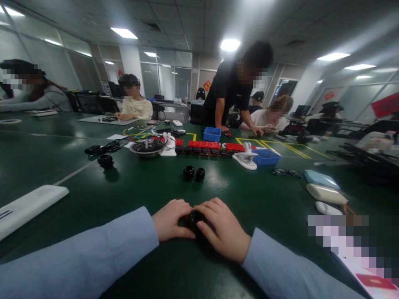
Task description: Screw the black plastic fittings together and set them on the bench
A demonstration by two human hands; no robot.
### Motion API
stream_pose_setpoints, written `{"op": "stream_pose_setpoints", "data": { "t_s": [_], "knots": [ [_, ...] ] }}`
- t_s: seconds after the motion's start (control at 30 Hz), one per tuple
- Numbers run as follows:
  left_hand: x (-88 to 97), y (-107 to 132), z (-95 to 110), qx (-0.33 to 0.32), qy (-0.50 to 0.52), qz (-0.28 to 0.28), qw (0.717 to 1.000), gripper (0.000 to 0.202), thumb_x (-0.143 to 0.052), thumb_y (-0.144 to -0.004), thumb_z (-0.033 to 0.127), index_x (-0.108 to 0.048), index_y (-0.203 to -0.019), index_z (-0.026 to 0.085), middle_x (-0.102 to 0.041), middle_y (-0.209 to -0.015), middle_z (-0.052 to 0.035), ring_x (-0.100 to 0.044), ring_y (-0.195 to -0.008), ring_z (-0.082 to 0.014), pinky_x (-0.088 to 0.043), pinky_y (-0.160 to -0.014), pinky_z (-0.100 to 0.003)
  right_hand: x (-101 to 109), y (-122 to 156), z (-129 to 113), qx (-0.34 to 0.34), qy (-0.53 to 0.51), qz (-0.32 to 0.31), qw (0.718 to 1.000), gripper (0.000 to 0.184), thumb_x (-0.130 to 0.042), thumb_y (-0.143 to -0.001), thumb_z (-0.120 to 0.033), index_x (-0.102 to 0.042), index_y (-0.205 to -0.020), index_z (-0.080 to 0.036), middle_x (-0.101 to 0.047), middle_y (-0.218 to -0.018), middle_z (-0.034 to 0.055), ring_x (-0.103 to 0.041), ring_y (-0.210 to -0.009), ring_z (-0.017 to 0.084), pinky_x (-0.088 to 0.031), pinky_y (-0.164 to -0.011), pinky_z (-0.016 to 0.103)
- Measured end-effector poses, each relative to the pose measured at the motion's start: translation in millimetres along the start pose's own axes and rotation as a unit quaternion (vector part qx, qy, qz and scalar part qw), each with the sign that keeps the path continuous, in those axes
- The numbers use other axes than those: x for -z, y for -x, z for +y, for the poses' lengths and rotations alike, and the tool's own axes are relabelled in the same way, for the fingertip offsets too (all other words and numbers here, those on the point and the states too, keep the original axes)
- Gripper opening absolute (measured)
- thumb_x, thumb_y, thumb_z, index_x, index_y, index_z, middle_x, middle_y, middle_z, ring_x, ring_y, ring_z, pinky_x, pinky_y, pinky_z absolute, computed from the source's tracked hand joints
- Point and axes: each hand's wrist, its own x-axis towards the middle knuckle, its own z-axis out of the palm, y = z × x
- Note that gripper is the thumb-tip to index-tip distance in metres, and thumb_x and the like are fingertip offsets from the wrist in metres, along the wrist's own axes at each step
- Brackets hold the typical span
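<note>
My left hand (173,220) and my right hand (222,229) meet low over the green table, close to me. Between them is a glossy black round part (194,217) with a ring-like opening on top. Fingers of both hands close around it from either side and cover most of it. Just beyond my hands, two short black cylindrical parts stand side by side, a larger one (188,173) on the left and a smaller one (200,174) on the right. Farther left lies another black rounded part (105,161).
A white long case (34,207) lies left. Across the middle stand a red-and-black strip (204,144), a white clip stand (246,157), blue bins (266,157) and a wire-filled round tray (147,146). Glasses (286,172) and pouches (326,194) lie right. A co-worker (229,87) leans over the far side.
</note>
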Motion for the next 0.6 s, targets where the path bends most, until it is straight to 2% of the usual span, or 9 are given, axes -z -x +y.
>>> {"op": "stream_pose_setpoints", "data": {
  "t_s": [0.6],
  "knots": [
    [-1.6,-2.3,-0.5,0.0,-0.004,0.005,1.0,0.037,-0.069,-0.068,0.048,-0.056,-0.082,0.016,-0.055,-0.078,-0.0003,-0.049,-0.076,-0.0186,-0.034,-0.068,-0.029,0.4,1.2,-0.8,0.007,0.001,-0.003,1.0,0.027,-0.043,-0.087,-0.02,-0.051,-0.111,-0.015,-0.058,-0.102,0.0075,-0.046,-0.089,0.02,-0.04,-0.081,0.038]
  ]
}}
